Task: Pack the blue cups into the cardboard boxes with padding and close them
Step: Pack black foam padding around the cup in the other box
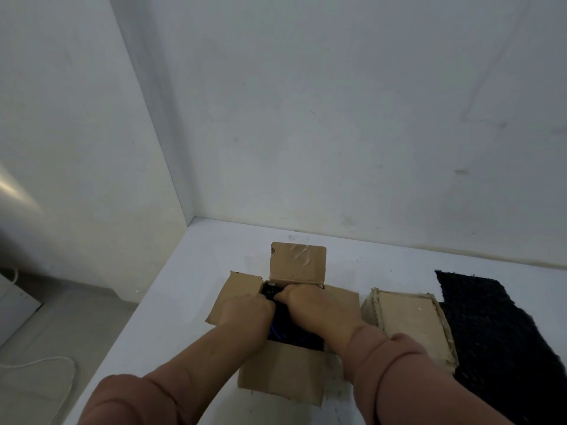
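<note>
Left hand (248, 308) and right hand (306, 302) both curl their fingers into the black woven padding (302, 337) inside the open brown cardboard box (282, 372), where the blue cup (274, 329) barely shows; probably rigid and breakable, it is best gripped through the soft cloth.

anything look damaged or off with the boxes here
The closed box on the right has frayed, ragged edges, and the left flap of the open box has a torn, uneven edge. Nothing looks spilled.
</note>
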`<state>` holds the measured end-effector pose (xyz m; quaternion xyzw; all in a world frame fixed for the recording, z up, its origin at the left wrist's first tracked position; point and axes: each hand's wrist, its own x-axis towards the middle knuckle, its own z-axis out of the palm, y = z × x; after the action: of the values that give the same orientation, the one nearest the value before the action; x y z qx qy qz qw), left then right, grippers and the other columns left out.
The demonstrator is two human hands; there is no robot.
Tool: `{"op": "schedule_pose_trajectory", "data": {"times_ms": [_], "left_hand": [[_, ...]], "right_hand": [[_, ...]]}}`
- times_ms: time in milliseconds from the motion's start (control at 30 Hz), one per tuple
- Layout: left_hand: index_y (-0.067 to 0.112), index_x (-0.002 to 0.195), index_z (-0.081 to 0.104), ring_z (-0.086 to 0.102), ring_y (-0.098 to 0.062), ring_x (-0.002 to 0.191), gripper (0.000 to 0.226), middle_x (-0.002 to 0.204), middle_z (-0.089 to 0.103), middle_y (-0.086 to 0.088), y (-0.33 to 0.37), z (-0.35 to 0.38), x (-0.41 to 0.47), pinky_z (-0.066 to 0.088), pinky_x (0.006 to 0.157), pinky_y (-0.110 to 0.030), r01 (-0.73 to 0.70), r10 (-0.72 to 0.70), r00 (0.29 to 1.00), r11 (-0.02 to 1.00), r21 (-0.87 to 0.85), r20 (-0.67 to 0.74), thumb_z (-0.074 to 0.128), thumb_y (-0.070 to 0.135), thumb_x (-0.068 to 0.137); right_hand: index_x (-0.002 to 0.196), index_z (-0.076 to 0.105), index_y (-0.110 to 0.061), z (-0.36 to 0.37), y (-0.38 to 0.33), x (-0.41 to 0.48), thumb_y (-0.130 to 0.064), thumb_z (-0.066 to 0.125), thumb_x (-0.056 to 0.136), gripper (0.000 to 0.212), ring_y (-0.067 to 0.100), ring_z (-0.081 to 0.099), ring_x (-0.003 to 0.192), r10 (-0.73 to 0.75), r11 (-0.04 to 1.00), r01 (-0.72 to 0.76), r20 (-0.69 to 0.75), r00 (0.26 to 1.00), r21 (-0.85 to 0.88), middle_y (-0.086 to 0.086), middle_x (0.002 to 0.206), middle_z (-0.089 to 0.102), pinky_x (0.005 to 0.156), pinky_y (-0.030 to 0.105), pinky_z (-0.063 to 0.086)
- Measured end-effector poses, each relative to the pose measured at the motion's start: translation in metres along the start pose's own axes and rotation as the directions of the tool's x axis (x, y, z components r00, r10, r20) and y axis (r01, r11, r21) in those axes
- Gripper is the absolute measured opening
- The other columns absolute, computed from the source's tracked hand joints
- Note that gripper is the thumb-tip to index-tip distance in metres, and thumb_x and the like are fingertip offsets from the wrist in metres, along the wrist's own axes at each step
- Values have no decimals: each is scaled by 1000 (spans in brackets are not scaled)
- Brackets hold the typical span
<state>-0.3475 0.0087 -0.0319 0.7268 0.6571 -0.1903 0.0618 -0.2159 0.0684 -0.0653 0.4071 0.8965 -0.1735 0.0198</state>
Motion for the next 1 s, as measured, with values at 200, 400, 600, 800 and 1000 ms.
{"op": "schedule_pose_trajectory", "data": {"times_ms": [200,400,600,800,1000], "left_hand": [[14,103,64,66,-21,90,18,98,67,-5,-1,0,1,49,68,-30,7,-7,999,1000,7,35,50,10,93],[12,106,61,66,-22,92,20,101,67,-6,-3,5,2,55,79,-31,-19,19,1000,999,-49,8,46,9,94],[12,141,26,64,-18,91,55,115,62,-5,1,11,3,57,79,-32,7,-37,988,981,-192,-149,51,18,92],[16,121,55,63,-17,96,28,114,61,-2,12,8,0,55,78,-30,80,-86,993,994,-77,-81,50,16,93],[17,113,61,64,-16,96,24,112,64,-1,10,11,1,54,81,-29,99,-108,992,987,-129,-61,48,12,94]], "right_hand": [[119,59,-22,-6,-5,-1,-7,48,90,35,25,61,101,-19,999,22,55,998,-44,7,116,62,87,34,50],[126,53,-13,-5,-8,-8,-6,46,92,35,31,57,100,4,994,2,48,999,-112,13,114,55,83,39,49],[135,43,-17,-8,-15,-17,-15,42,95,39,27,54,107,35,999,-35,-30,999,2,9,126,48,87,36,49],[132,44,-6,-5,-26,-17,-11,41,95,37,31,53,103,14,1000,-14,-25,1000,-1,13,127,43,87,46,49],[134,41,-4,-5,-30,-14,-6,46,92,42,32,51,102,30,999,-29,40,999,-16,15,128,41,86,44,48]]}}
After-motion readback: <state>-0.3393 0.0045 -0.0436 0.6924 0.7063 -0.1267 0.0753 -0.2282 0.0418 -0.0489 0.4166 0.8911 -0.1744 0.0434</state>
